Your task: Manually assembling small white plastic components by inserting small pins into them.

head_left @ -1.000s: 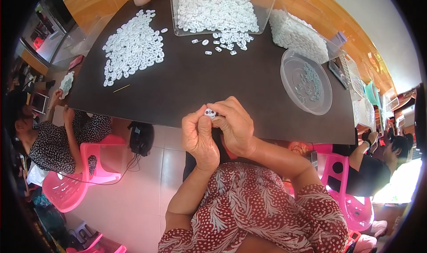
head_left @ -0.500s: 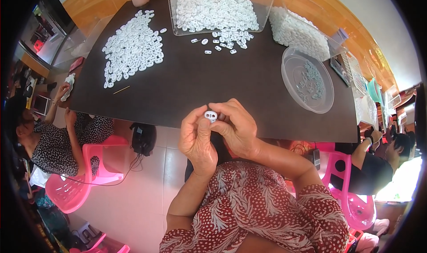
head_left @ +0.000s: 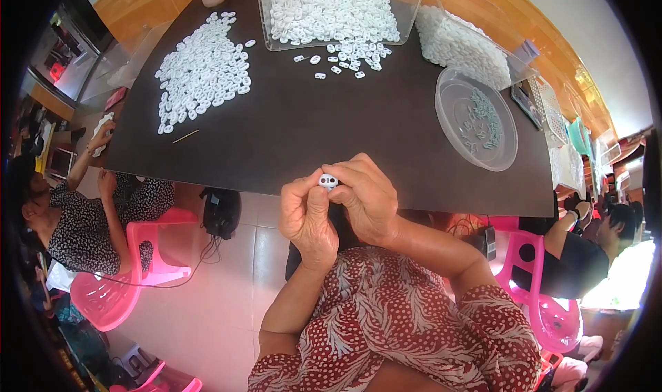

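Just beyond the table's near edge, both my hands are closed on a small white plastic two-hole cord lock (head_left: 328,181). My left hand (head_left: 308,219) pinches it between thumb and fingers from one side. From the other side my right hand (head_left: 369,197) grips it the same way. The two dark holes face up toward me, while its lower part is hidden by my thumbs. On the dark table (head_left: 331,126) a thin yellowish stick (head_left: 185,136) lies near a wide pile of white oval pieces (head_left: 207,68).
A clear box (head_left: 264,19) full of white pieces stands at the back, with loose ones before it. Another filled clear box (head_left: 465,51) is to its right. A round clear tray (head_left: 441,116) holds small springs (head_left: 488,119). People sit left and right on pink chairs (head_left: 141,254).
My hands stay closed together on the cord lock, which has tilted slightly. The table has shifted a little upward in view. The hand of the person at left has moved slightly.
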{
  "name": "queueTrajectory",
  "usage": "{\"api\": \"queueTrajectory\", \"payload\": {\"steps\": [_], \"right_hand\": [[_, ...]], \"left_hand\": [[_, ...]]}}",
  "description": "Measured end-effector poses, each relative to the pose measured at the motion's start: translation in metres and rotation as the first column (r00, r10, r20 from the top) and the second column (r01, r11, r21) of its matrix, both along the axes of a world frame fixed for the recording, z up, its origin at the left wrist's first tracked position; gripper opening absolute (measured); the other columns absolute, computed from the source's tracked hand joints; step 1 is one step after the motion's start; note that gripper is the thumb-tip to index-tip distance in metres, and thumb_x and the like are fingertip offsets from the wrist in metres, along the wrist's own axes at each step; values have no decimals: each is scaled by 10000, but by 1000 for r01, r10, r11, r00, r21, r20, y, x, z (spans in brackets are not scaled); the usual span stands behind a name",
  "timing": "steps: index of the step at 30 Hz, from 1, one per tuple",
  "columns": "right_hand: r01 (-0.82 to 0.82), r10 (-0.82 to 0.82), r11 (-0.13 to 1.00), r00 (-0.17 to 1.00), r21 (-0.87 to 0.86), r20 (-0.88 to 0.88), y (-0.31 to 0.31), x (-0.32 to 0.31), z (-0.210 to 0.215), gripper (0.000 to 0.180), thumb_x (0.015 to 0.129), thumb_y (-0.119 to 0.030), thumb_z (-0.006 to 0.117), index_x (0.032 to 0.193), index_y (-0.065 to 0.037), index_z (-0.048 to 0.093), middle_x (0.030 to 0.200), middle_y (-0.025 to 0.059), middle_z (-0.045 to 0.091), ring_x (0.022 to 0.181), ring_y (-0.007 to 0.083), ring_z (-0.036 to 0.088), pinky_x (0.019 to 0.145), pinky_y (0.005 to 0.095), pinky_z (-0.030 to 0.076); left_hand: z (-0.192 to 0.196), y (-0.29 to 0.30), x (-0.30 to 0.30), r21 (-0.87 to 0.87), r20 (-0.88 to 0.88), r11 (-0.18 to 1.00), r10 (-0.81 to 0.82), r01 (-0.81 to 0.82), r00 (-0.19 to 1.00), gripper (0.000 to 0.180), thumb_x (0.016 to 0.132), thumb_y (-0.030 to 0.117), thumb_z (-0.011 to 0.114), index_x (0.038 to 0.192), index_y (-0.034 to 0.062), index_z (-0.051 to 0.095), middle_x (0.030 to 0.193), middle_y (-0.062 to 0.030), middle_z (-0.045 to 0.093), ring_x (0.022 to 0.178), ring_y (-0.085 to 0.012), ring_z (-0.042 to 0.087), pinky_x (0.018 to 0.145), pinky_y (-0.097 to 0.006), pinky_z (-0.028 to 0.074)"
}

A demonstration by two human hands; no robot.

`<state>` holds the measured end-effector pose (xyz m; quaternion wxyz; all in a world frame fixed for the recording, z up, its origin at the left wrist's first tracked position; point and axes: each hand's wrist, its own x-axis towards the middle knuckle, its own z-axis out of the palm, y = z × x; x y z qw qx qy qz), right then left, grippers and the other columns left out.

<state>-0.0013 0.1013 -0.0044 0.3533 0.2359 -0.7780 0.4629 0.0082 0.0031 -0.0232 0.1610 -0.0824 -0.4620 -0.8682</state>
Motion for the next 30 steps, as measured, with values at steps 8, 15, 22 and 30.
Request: {"api": "queueTrajectory", "payload": {"steps": [8,15,22,30], "right_hand": [[18,-18,1000,999,5,-29,-3,6,-2,264,816,-95,642,1008,77,587,877,157,622,728,257,575,613,318,469],[15,-15,1000,999,4,-28,-5,8,-1,272,818,-102,641,1016,76,584,881,160,620,739,261,576,621,321,472],[13,-13,1000,1000,18,-19,-3,10,0,297,796,-114,659,1015,74,591,882,156,622,740,258,580,621,317,474],[18,-17,1000,999,24,-47,-5,11,3,288,782,-94,666,1005,74,594,868,152,623,722,259,581,605,320,474]], "left_hand": [[-5,1,3,-128,-67,989,64,-73,996,144,926,111,534,993,-15,560,890,-40,574,806,-86,526,750,-230,448],[-2,2,7,-110,-70,991,67,-74,995,149,933,129,527,980,-10,555,880,-30,557,790,-80,509,736,-230,442],[-1,3,9,-140,-76,985,93,-103,993,157,931,146,535,977,-3,552,873,-23,535,796,-83,494,749,-234,431],[-2,1,11,-164,-104,979,105,-122,989,151,929,153,540,966,7,546,875,-17,511,789,-81,472,731,-233,414]]}}
